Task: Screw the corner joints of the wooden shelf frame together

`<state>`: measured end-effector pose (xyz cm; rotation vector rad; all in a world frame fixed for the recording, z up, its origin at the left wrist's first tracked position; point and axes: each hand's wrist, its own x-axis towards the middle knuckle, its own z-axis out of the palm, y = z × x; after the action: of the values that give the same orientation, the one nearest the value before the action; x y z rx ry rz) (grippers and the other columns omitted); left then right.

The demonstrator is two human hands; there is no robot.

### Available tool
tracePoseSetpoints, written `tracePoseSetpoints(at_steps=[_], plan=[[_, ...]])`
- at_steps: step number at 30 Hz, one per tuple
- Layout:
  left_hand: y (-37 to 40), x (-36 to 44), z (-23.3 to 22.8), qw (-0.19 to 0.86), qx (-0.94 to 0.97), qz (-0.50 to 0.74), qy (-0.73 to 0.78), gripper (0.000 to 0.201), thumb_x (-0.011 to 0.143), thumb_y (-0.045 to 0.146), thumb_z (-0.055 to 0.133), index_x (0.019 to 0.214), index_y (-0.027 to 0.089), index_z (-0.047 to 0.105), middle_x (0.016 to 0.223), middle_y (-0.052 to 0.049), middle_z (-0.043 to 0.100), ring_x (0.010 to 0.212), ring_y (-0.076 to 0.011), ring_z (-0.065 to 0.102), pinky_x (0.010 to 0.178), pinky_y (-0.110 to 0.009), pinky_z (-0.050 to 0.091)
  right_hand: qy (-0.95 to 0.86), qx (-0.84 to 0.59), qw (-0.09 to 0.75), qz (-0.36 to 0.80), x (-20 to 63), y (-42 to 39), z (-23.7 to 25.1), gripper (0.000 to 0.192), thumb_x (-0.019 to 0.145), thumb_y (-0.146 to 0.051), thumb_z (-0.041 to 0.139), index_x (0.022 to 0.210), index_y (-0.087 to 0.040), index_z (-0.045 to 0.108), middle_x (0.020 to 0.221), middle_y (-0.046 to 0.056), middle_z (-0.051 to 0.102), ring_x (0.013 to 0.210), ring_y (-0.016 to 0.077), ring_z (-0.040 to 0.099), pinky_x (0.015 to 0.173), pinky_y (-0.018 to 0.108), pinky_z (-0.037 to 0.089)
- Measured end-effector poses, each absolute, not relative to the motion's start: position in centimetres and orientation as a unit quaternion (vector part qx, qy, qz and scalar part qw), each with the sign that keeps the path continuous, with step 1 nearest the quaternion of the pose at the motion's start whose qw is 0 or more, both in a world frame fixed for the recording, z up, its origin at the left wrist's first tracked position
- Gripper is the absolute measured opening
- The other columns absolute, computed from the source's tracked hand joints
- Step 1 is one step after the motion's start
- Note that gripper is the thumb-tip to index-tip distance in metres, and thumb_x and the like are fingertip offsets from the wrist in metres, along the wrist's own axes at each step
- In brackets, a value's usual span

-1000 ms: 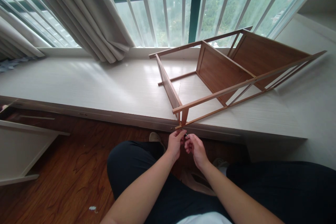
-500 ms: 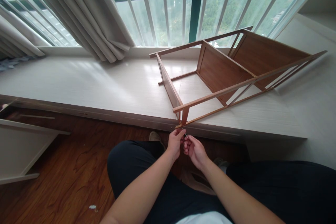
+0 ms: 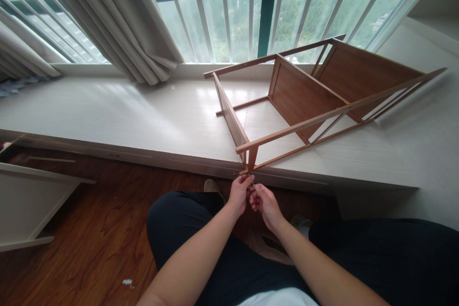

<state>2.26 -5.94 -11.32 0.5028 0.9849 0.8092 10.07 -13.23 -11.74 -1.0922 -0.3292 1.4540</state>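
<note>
Your frame [image 3: 304, 98] lies on its side on the ledge [image 3: 143, 114], window behind it, w/ its near corner [image 3: 247, 171] jutting a bit past the front edge, right above your hands. R grip [image 3: 267, 203] is closed on a thin tool [image 3: 253, 183], fingertips only; looks metal, exact type too small to tell. L grip [image 3: 238, 193] is bunched in close at the same corner, thumb by the tool's tip, but can't tell if it's pinching the tip, the wood or nothing, b/c the fingers hide it. Step in hand is prob. fine tool work at that corner, so treat it so: line the tool up straight w/ whatever it meets, don't come in at a slant. Let L grip guide the tip and R grip do the work, small moves, light pressure; a fingertip hold gives control but not much force, so don't lean on it. If it feels crooked, back off & re-seat rather than push. Watch the overhang: w/ the corner off the ledge, pushing down could rock the frame, so push along the tool, not down on the lower rail [image 3: 279, 157]. Elbows near your knees [image 3: 163, 217] = steadier wrists. Mind L thumb too, it's v. near the tip if that slips.
</note>
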Motion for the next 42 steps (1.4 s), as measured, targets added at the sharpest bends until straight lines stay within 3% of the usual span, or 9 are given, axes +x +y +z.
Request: tracePoseSetpoints(at_steps=[5, 11, 18, 23, 28, 31, 37, 42], plan=[[-5.9, 2.2, -11.2, 0.777, 0.238, 0.354, 0.463, 0.048, 0.057, 0.043, 0.091, 0.074, 0.017, 0.054, 0.053, 0.008, 0.045, 0.042, -0.0052, 0.04, 0.04, -0.018, 0.027, -0.124, -0.456, 0.601, 0.645, 10.0, -13.1, -11.4, 0.036, 0.084, -0.054, 0.065, 0.08, -0.018, 0.062, 0.058, -0.002, 0.059, 0.044, 0.0102, 0.047, 0.044, 0.022, 0.035], [-5.8, 2.2, -11.1, 0.765, 0.245, 0.369, 0.468, 0.044, 0.056, 0.038, 0.092, 0.073, 0.016, 0.057, 0.056, 0.005, 0.051, 0.049, -0.0066, 0.045, 0.044, -0.019, 0.029, -0.209, -0.522, 0.591, 0.579, 10.1, -13.2, -11.3, 0.021, 0.084, -0.039, 0.062, 0.09, -0.02, 0.061, 0.058, -0.003, 0.06, 0.046, 0.0112, 0.049, 0.044, 0.021, 0.035], [-5.6, 2.2, -11.1, 0.762, 0.251, 0.371, 0.468, 0.043, 0.059, 0.039, 0.091, 0.075, 0.015, 0.059, 0.058, 0.005, 0.051, 0.052, -0.0072, 0.047, 0.048, -0.02, 0.034, -0.27, -0.568, 0.596, 0.499, 10.3, -13.0, -11.2, 0.03, 0.088, -0.049, 0.065, 0.085, -0.02, 0.063, 0.058, -0.003, 0.057, 0.051, 0.0119, 0.05, 0.048, 0.023, 0.038], [-5.9, 2.1, -11.1, 0.76, 0.252, 0.374, 0.467, 0.041, 0.061, 0.039, 0.089, 0.08, 0.014, 0.062, 0.06, 0.005, 0.05, 0.052, -0.0073, 0.049, 0.046, -0.019, 0.035, -0.163, -0.501, 0.606, 0.596, 10.5, -12.8, -11.3, 0.032, 0.085, -0.051, 0.068, 0.082, -0.019, 0.063, 0.055, -0.003, 0.057, 0.045, 0.0109, 0.046, 0.044, 0.022, 0.032], [-6.5, 1.7, -11.2, 0.777, 0.25, 0.369, 0.444, 0.041, 0.071, 0.045, 0.08, 0.094, 0.013, 0.068, 0.064, 0.005, 0.052, 0.044, -0.0073, 0.047, 0.037, -0.02, 0.032, -0.045, -0.387, 0.59, 0.707, 11.0, -12.7, -11.5, 0.025, 0.081, -0.041, 0.074, 0.082, -0.019, 0.063, 0.06, -0.002, 0.058, 0.049, 0.0113, 0.049, 0.046, 0.022, 0.036], [-6.6, 1.7, -11.2, 0.778, 0.251, 0.372, 0.439, 0.04, 0.069, 0.043, 0.082, 0.091, 0.013, 0.067, 0.061, 0.006, 0.052, 0.037, -0.0056, 0.043, 0.035, -0.02, 0.028, -0.039, -0.372, 0.578, 0.725, 11.2, -12.7, -11.5, 0.026, 0.081, -0.042, 0.074, 0.081, -0.019, 0.062, 0.061, -0.001, 0.06, 0.049, 0.0112, 0.05, 0.046, 0.022, 0.037], [-6.5, 2.0, -11.2, 0.783, 0.235, 0.366, 0.445, 0.042, 0.067, 0.045, 0.084, 0.089, 0.015, 0.063, 0.06, 0.005, 0.054, 0.037, -0.0059, 0.043, 0.036, -0.019, 0.028, -0.135, -0.462, 0.58, 0.657, 10.7, -12.8, -11.7, 0.036, 0.084, -0.055, 0.068, 0.091, -0.02, 0.06, 0.06, -0.001, 0.063, 0.046, 0.0108, 0.051, 0.042, 0.02, 0.035], [-6.5, 2.0, -11.5, 0.777, 0.245, 0.373, 0.444, 0.044, 0.067, 0.046, 0.085, 0.088, 0.014, 0.063, 0.061, 0.004, 0.056, 0.039, -0.0068, 0.045, 0.036, -0.02, 0.03, -0.204, -0.531, 0.585, 0.578, 10.5, -12.8, -12.0, 0.042, 0.077, -0.054, 0.076, 0.094, -0.02, 0.057, 0.057, -0.004, 0.062, 0.043, 0.0095, 0.049, 0.041, 0.019, 0.034]])
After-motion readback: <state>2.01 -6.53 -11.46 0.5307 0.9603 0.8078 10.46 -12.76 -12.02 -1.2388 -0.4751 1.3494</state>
